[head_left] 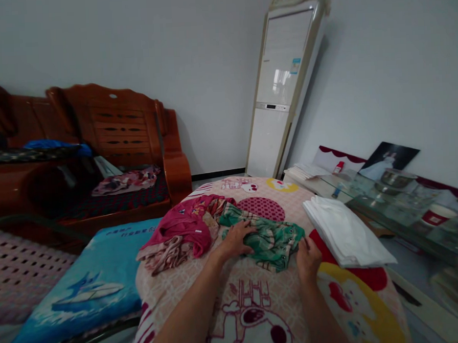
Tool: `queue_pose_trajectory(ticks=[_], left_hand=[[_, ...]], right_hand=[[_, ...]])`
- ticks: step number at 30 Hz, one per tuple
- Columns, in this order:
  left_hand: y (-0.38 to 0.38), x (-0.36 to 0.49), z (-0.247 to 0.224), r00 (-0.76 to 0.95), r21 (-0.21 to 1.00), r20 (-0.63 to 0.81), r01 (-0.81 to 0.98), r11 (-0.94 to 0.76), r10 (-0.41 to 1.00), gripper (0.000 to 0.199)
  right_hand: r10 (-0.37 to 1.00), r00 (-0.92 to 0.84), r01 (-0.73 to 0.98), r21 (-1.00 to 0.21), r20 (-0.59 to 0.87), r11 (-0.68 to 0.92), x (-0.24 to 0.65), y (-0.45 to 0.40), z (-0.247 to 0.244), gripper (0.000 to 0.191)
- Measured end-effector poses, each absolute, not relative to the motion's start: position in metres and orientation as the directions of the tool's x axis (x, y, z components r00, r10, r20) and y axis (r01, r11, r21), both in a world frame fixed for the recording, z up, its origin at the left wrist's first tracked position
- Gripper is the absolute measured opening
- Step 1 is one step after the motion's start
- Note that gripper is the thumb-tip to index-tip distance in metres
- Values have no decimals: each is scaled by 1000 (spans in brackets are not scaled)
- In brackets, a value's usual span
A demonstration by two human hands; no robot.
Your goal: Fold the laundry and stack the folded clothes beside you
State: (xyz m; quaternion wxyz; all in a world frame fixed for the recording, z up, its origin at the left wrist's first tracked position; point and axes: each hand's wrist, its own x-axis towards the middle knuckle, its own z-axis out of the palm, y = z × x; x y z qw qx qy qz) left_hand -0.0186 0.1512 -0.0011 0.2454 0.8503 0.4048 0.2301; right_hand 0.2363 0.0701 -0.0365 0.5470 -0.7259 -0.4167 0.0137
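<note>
A green patterned garment (273,237) with a row of dark round fastenings or eyelets lies rumpled on a round table covered with a printed cloth (219,287). Across its left part rests my left hand (237,240), fingers spread over the fabric. My right hand (308,257) is closed at the garment's right edge, with the fingertips pinching the corner. Just left of the green garment is a heap of clothes, with a pink top (189,227) above a paler crumpled piece (168,254).
White folded cloth (343,232) lies at the table's right edge. A glass shelf (403,208) with cups and bowls stands beyond it. To the left are a blue cushion (104,280), a woven chair (23,272) and a wooden sofa (122,121). An air conditioner (277,97) stands behind.
</note>
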Motion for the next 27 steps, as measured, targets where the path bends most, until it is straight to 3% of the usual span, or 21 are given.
queue_pose_trajectory(ticks=[2, 5, 10, 15, 17, 20, 27], left_hand=[[150, -14, -1, 501, 608, 242, 589, -533, 831, 36], [152, -15, 7, 375, 674, 336, 545, -498, 864, 18], [161, -30, 14, 110, 836, 319, 436, -335, 941, 28], [167, -32, 4, -135, 991, 133, -12, -136, 982, 32], [167, -31, 4, -151, 977, 43, -201, -73, 988, 34], [166, -34, 8, -185, 925, 33, -366, -100, 982, 35], [162, -41, 26, -317, 855, 116, -450, -257, 941, 34]], right_hand=[[592, 654, 578, -816, 472, 11, 231, 69, -32, 54], [575, 610, 624, -778, 545, 76, 225, 66, -27, 56], [561, 392, 794, -576, 729, 194, 219, 67, -30, 44], [541, 156, 841, -398, 827, 367, 210, 72, -33, 28], [574, 47, 840, -343, 817, 420, 208, 73, -35, 29], [645, -43, 846, -315, 763, 430, 209, 75, -41, 32], [667, 70, 854, -390, 742, 344, 212, 78, -45, 20]])
